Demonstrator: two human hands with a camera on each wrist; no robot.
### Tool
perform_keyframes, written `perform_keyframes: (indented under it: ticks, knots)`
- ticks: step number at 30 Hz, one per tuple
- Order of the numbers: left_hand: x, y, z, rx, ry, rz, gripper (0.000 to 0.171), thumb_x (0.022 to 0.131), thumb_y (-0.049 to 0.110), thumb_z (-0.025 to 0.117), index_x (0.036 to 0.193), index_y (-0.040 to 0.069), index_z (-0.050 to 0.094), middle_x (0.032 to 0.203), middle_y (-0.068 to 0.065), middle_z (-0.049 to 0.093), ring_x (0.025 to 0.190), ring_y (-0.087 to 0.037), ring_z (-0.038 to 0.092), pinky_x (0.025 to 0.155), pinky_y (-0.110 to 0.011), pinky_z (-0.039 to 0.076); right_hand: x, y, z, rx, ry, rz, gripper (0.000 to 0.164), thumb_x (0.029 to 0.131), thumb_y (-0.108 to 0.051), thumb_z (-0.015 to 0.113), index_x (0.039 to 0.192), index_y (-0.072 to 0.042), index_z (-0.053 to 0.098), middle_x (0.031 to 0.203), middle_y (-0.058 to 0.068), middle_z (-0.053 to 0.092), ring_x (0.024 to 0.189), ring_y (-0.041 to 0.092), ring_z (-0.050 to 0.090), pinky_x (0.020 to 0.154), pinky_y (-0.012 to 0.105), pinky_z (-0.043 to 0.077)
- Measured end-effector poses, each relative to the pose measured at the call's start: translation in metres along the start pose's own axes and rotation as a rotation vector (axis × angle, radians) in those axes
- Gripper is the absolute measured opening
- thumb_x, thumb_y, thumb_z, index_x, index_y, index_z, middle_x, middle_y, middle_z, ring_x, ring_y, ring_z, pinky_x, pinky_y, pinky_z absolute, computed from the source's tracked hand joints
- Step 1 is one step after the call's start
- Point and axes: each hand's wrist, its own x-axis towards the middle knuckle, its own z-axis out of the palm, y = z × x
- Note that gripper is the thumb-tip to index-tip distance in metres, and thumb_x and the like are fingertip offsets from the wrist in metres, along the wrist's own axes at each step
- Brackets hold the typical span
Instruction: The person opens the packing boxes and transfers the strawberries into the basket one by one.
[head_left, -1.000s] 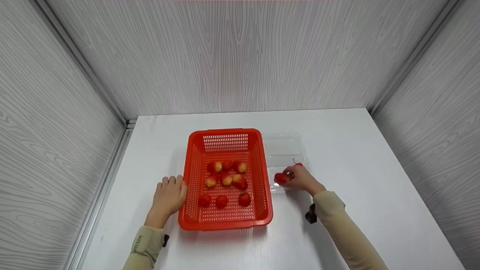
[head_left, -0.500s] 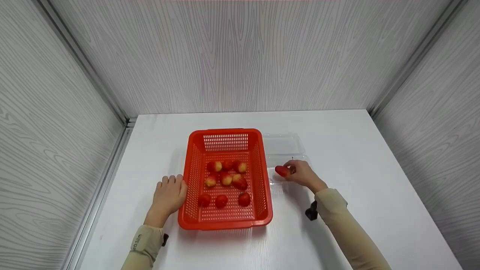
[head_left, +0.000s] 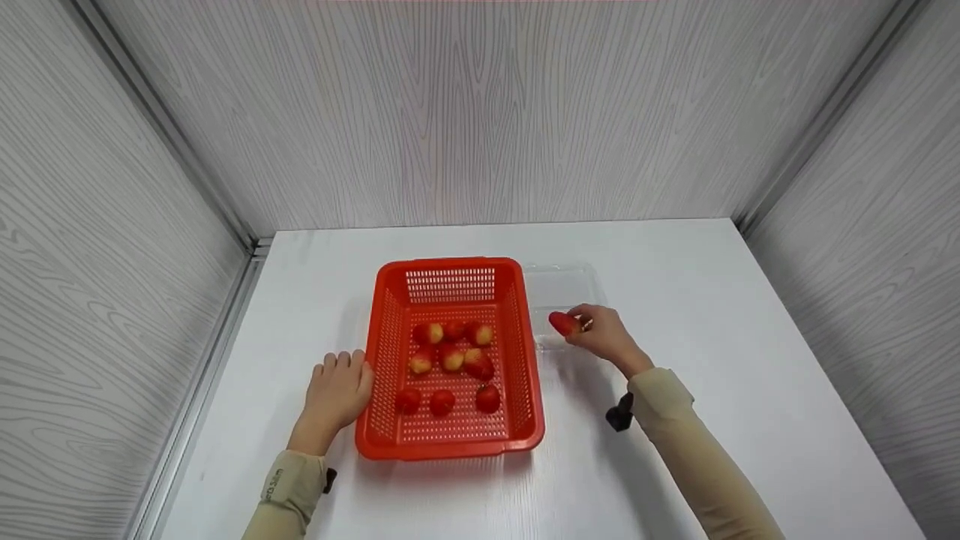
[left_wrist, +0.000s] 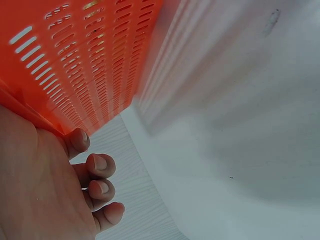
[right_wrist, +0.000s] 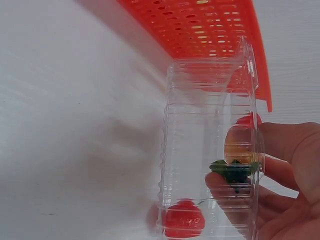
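In the head view, a red plastic basket (head_left: 375,300) holds several red-and-yellow fruits (head_left: 451,358) and round red fruits (head_left: 442,403). My left hand (head_left: 339,394) grips its left rim, with bent fingertips (left_wrist: 102,162) showing outside the perforated wall in the left wrist view. At the right, my right hand (head_left: 600,334) pinches a strawberry (head_left: 564,323), whose green leafy cap (right_wrist: 235,171) shows through clear plastic in the right wrist view. That plastic is an open clear box (right_wrist: 192,125) beside the basket. A round red fruit (right_wrist: 184,219) lies inside it, hidden behind my hand in the head view.
The white table (head_left: 697,300) bears the basket and box. Patterned grey-white panels (head_left: 480,112) stand behind it and along both sides. A metal corner rail (head_left: 259,247) runs down the left. Beige sleeves (head_left: 660,405) with dark wrist devices cover my forearms.
My right hand has moved away from me and up with the strawberry still pinched. The clear box's near edge now shows farther back. The left hand and basket have hardly moved.
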Motion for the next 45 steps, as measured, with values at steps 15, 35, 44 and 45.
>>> perform_keyframes:
  ticks: [15, 35, 44, 45]
  knots:
    - [0.001, -0.001, 0.000, 0.003, -0.006, -0.010, 0.025, 0.104, 0.025, 0.033, 0.098, 0.005, 0.047, 0.086, -0.013, 0.044, 0.084, -0.032, 0.040, 0.074, -0.046, 0.034, 0.001, -0.060, 0.002, 0.012, 0.093, -0.254, 0.039, 0.080, -0.001, 0.077, 0.117, 0.004, 0.066, 0.099, 0.018, 0.065, 0.081, 0.028, 0.063, 0.072, 0.038, 0.053]
    - [0.001, -0.001, 0.001, -0.010, -0.004, -0.006, 0.026, 0.103, 0.026, 0.033, 0.100, 0.004, 0.048, 0.086, -0.012, 0.043, 0.084, -0.031, 0.039, 0.074, -0.046, 0.033, -0.019, -0.100, 0.082, -0.006, -0.177, -0.320, 0.037, 0.079, -0.004, 0.080, 0.114, -0.003, 0.069, 0.100, 0.008, 0.066, 0.082, 0.018, 0.062, 0.072, 0.034, 0.053]
    - [0.000, 0.000, 0.000, -0.003, -0.010, -0.013, 0.026, 0.104, 0.026, 0.033, 0.099, 0.004, 0.048, 0.087, -0.013, 0.045, 0.085, -0.032, 0.040, 0.075, -0.048, 0.034, -0.024, -0.097, 0.114, -0.100, -0.237, -0.282, 0.034, 0.079, -0.009, 0.082, 0.111, -0.005, 0.070, 0.097, 0.006, 0.067, 0.082, 0.016, 0.057, 0.071, 0.031, 0.051]
    - [0.000, 0.000, 0.000, -0.005, -0.009, -0.011, 0.026, 0.104, 0.026, 0.033, 0.099, 0.004, 0.048, 0.087, -0.013, 0.045, 0.084, -0.032, 0.040, 0.074, -0.048, 0.034, -0.024, -0.096, 0.117, -0.125, -0.243, -0.293, 0.033, 0.079, -0.009, 0.082, 0.110, -0.005, 0.070, 0.095, 0.005, 0.066, 0.082, 0.016, 0.056, 0.071, 0.031, 0.049]
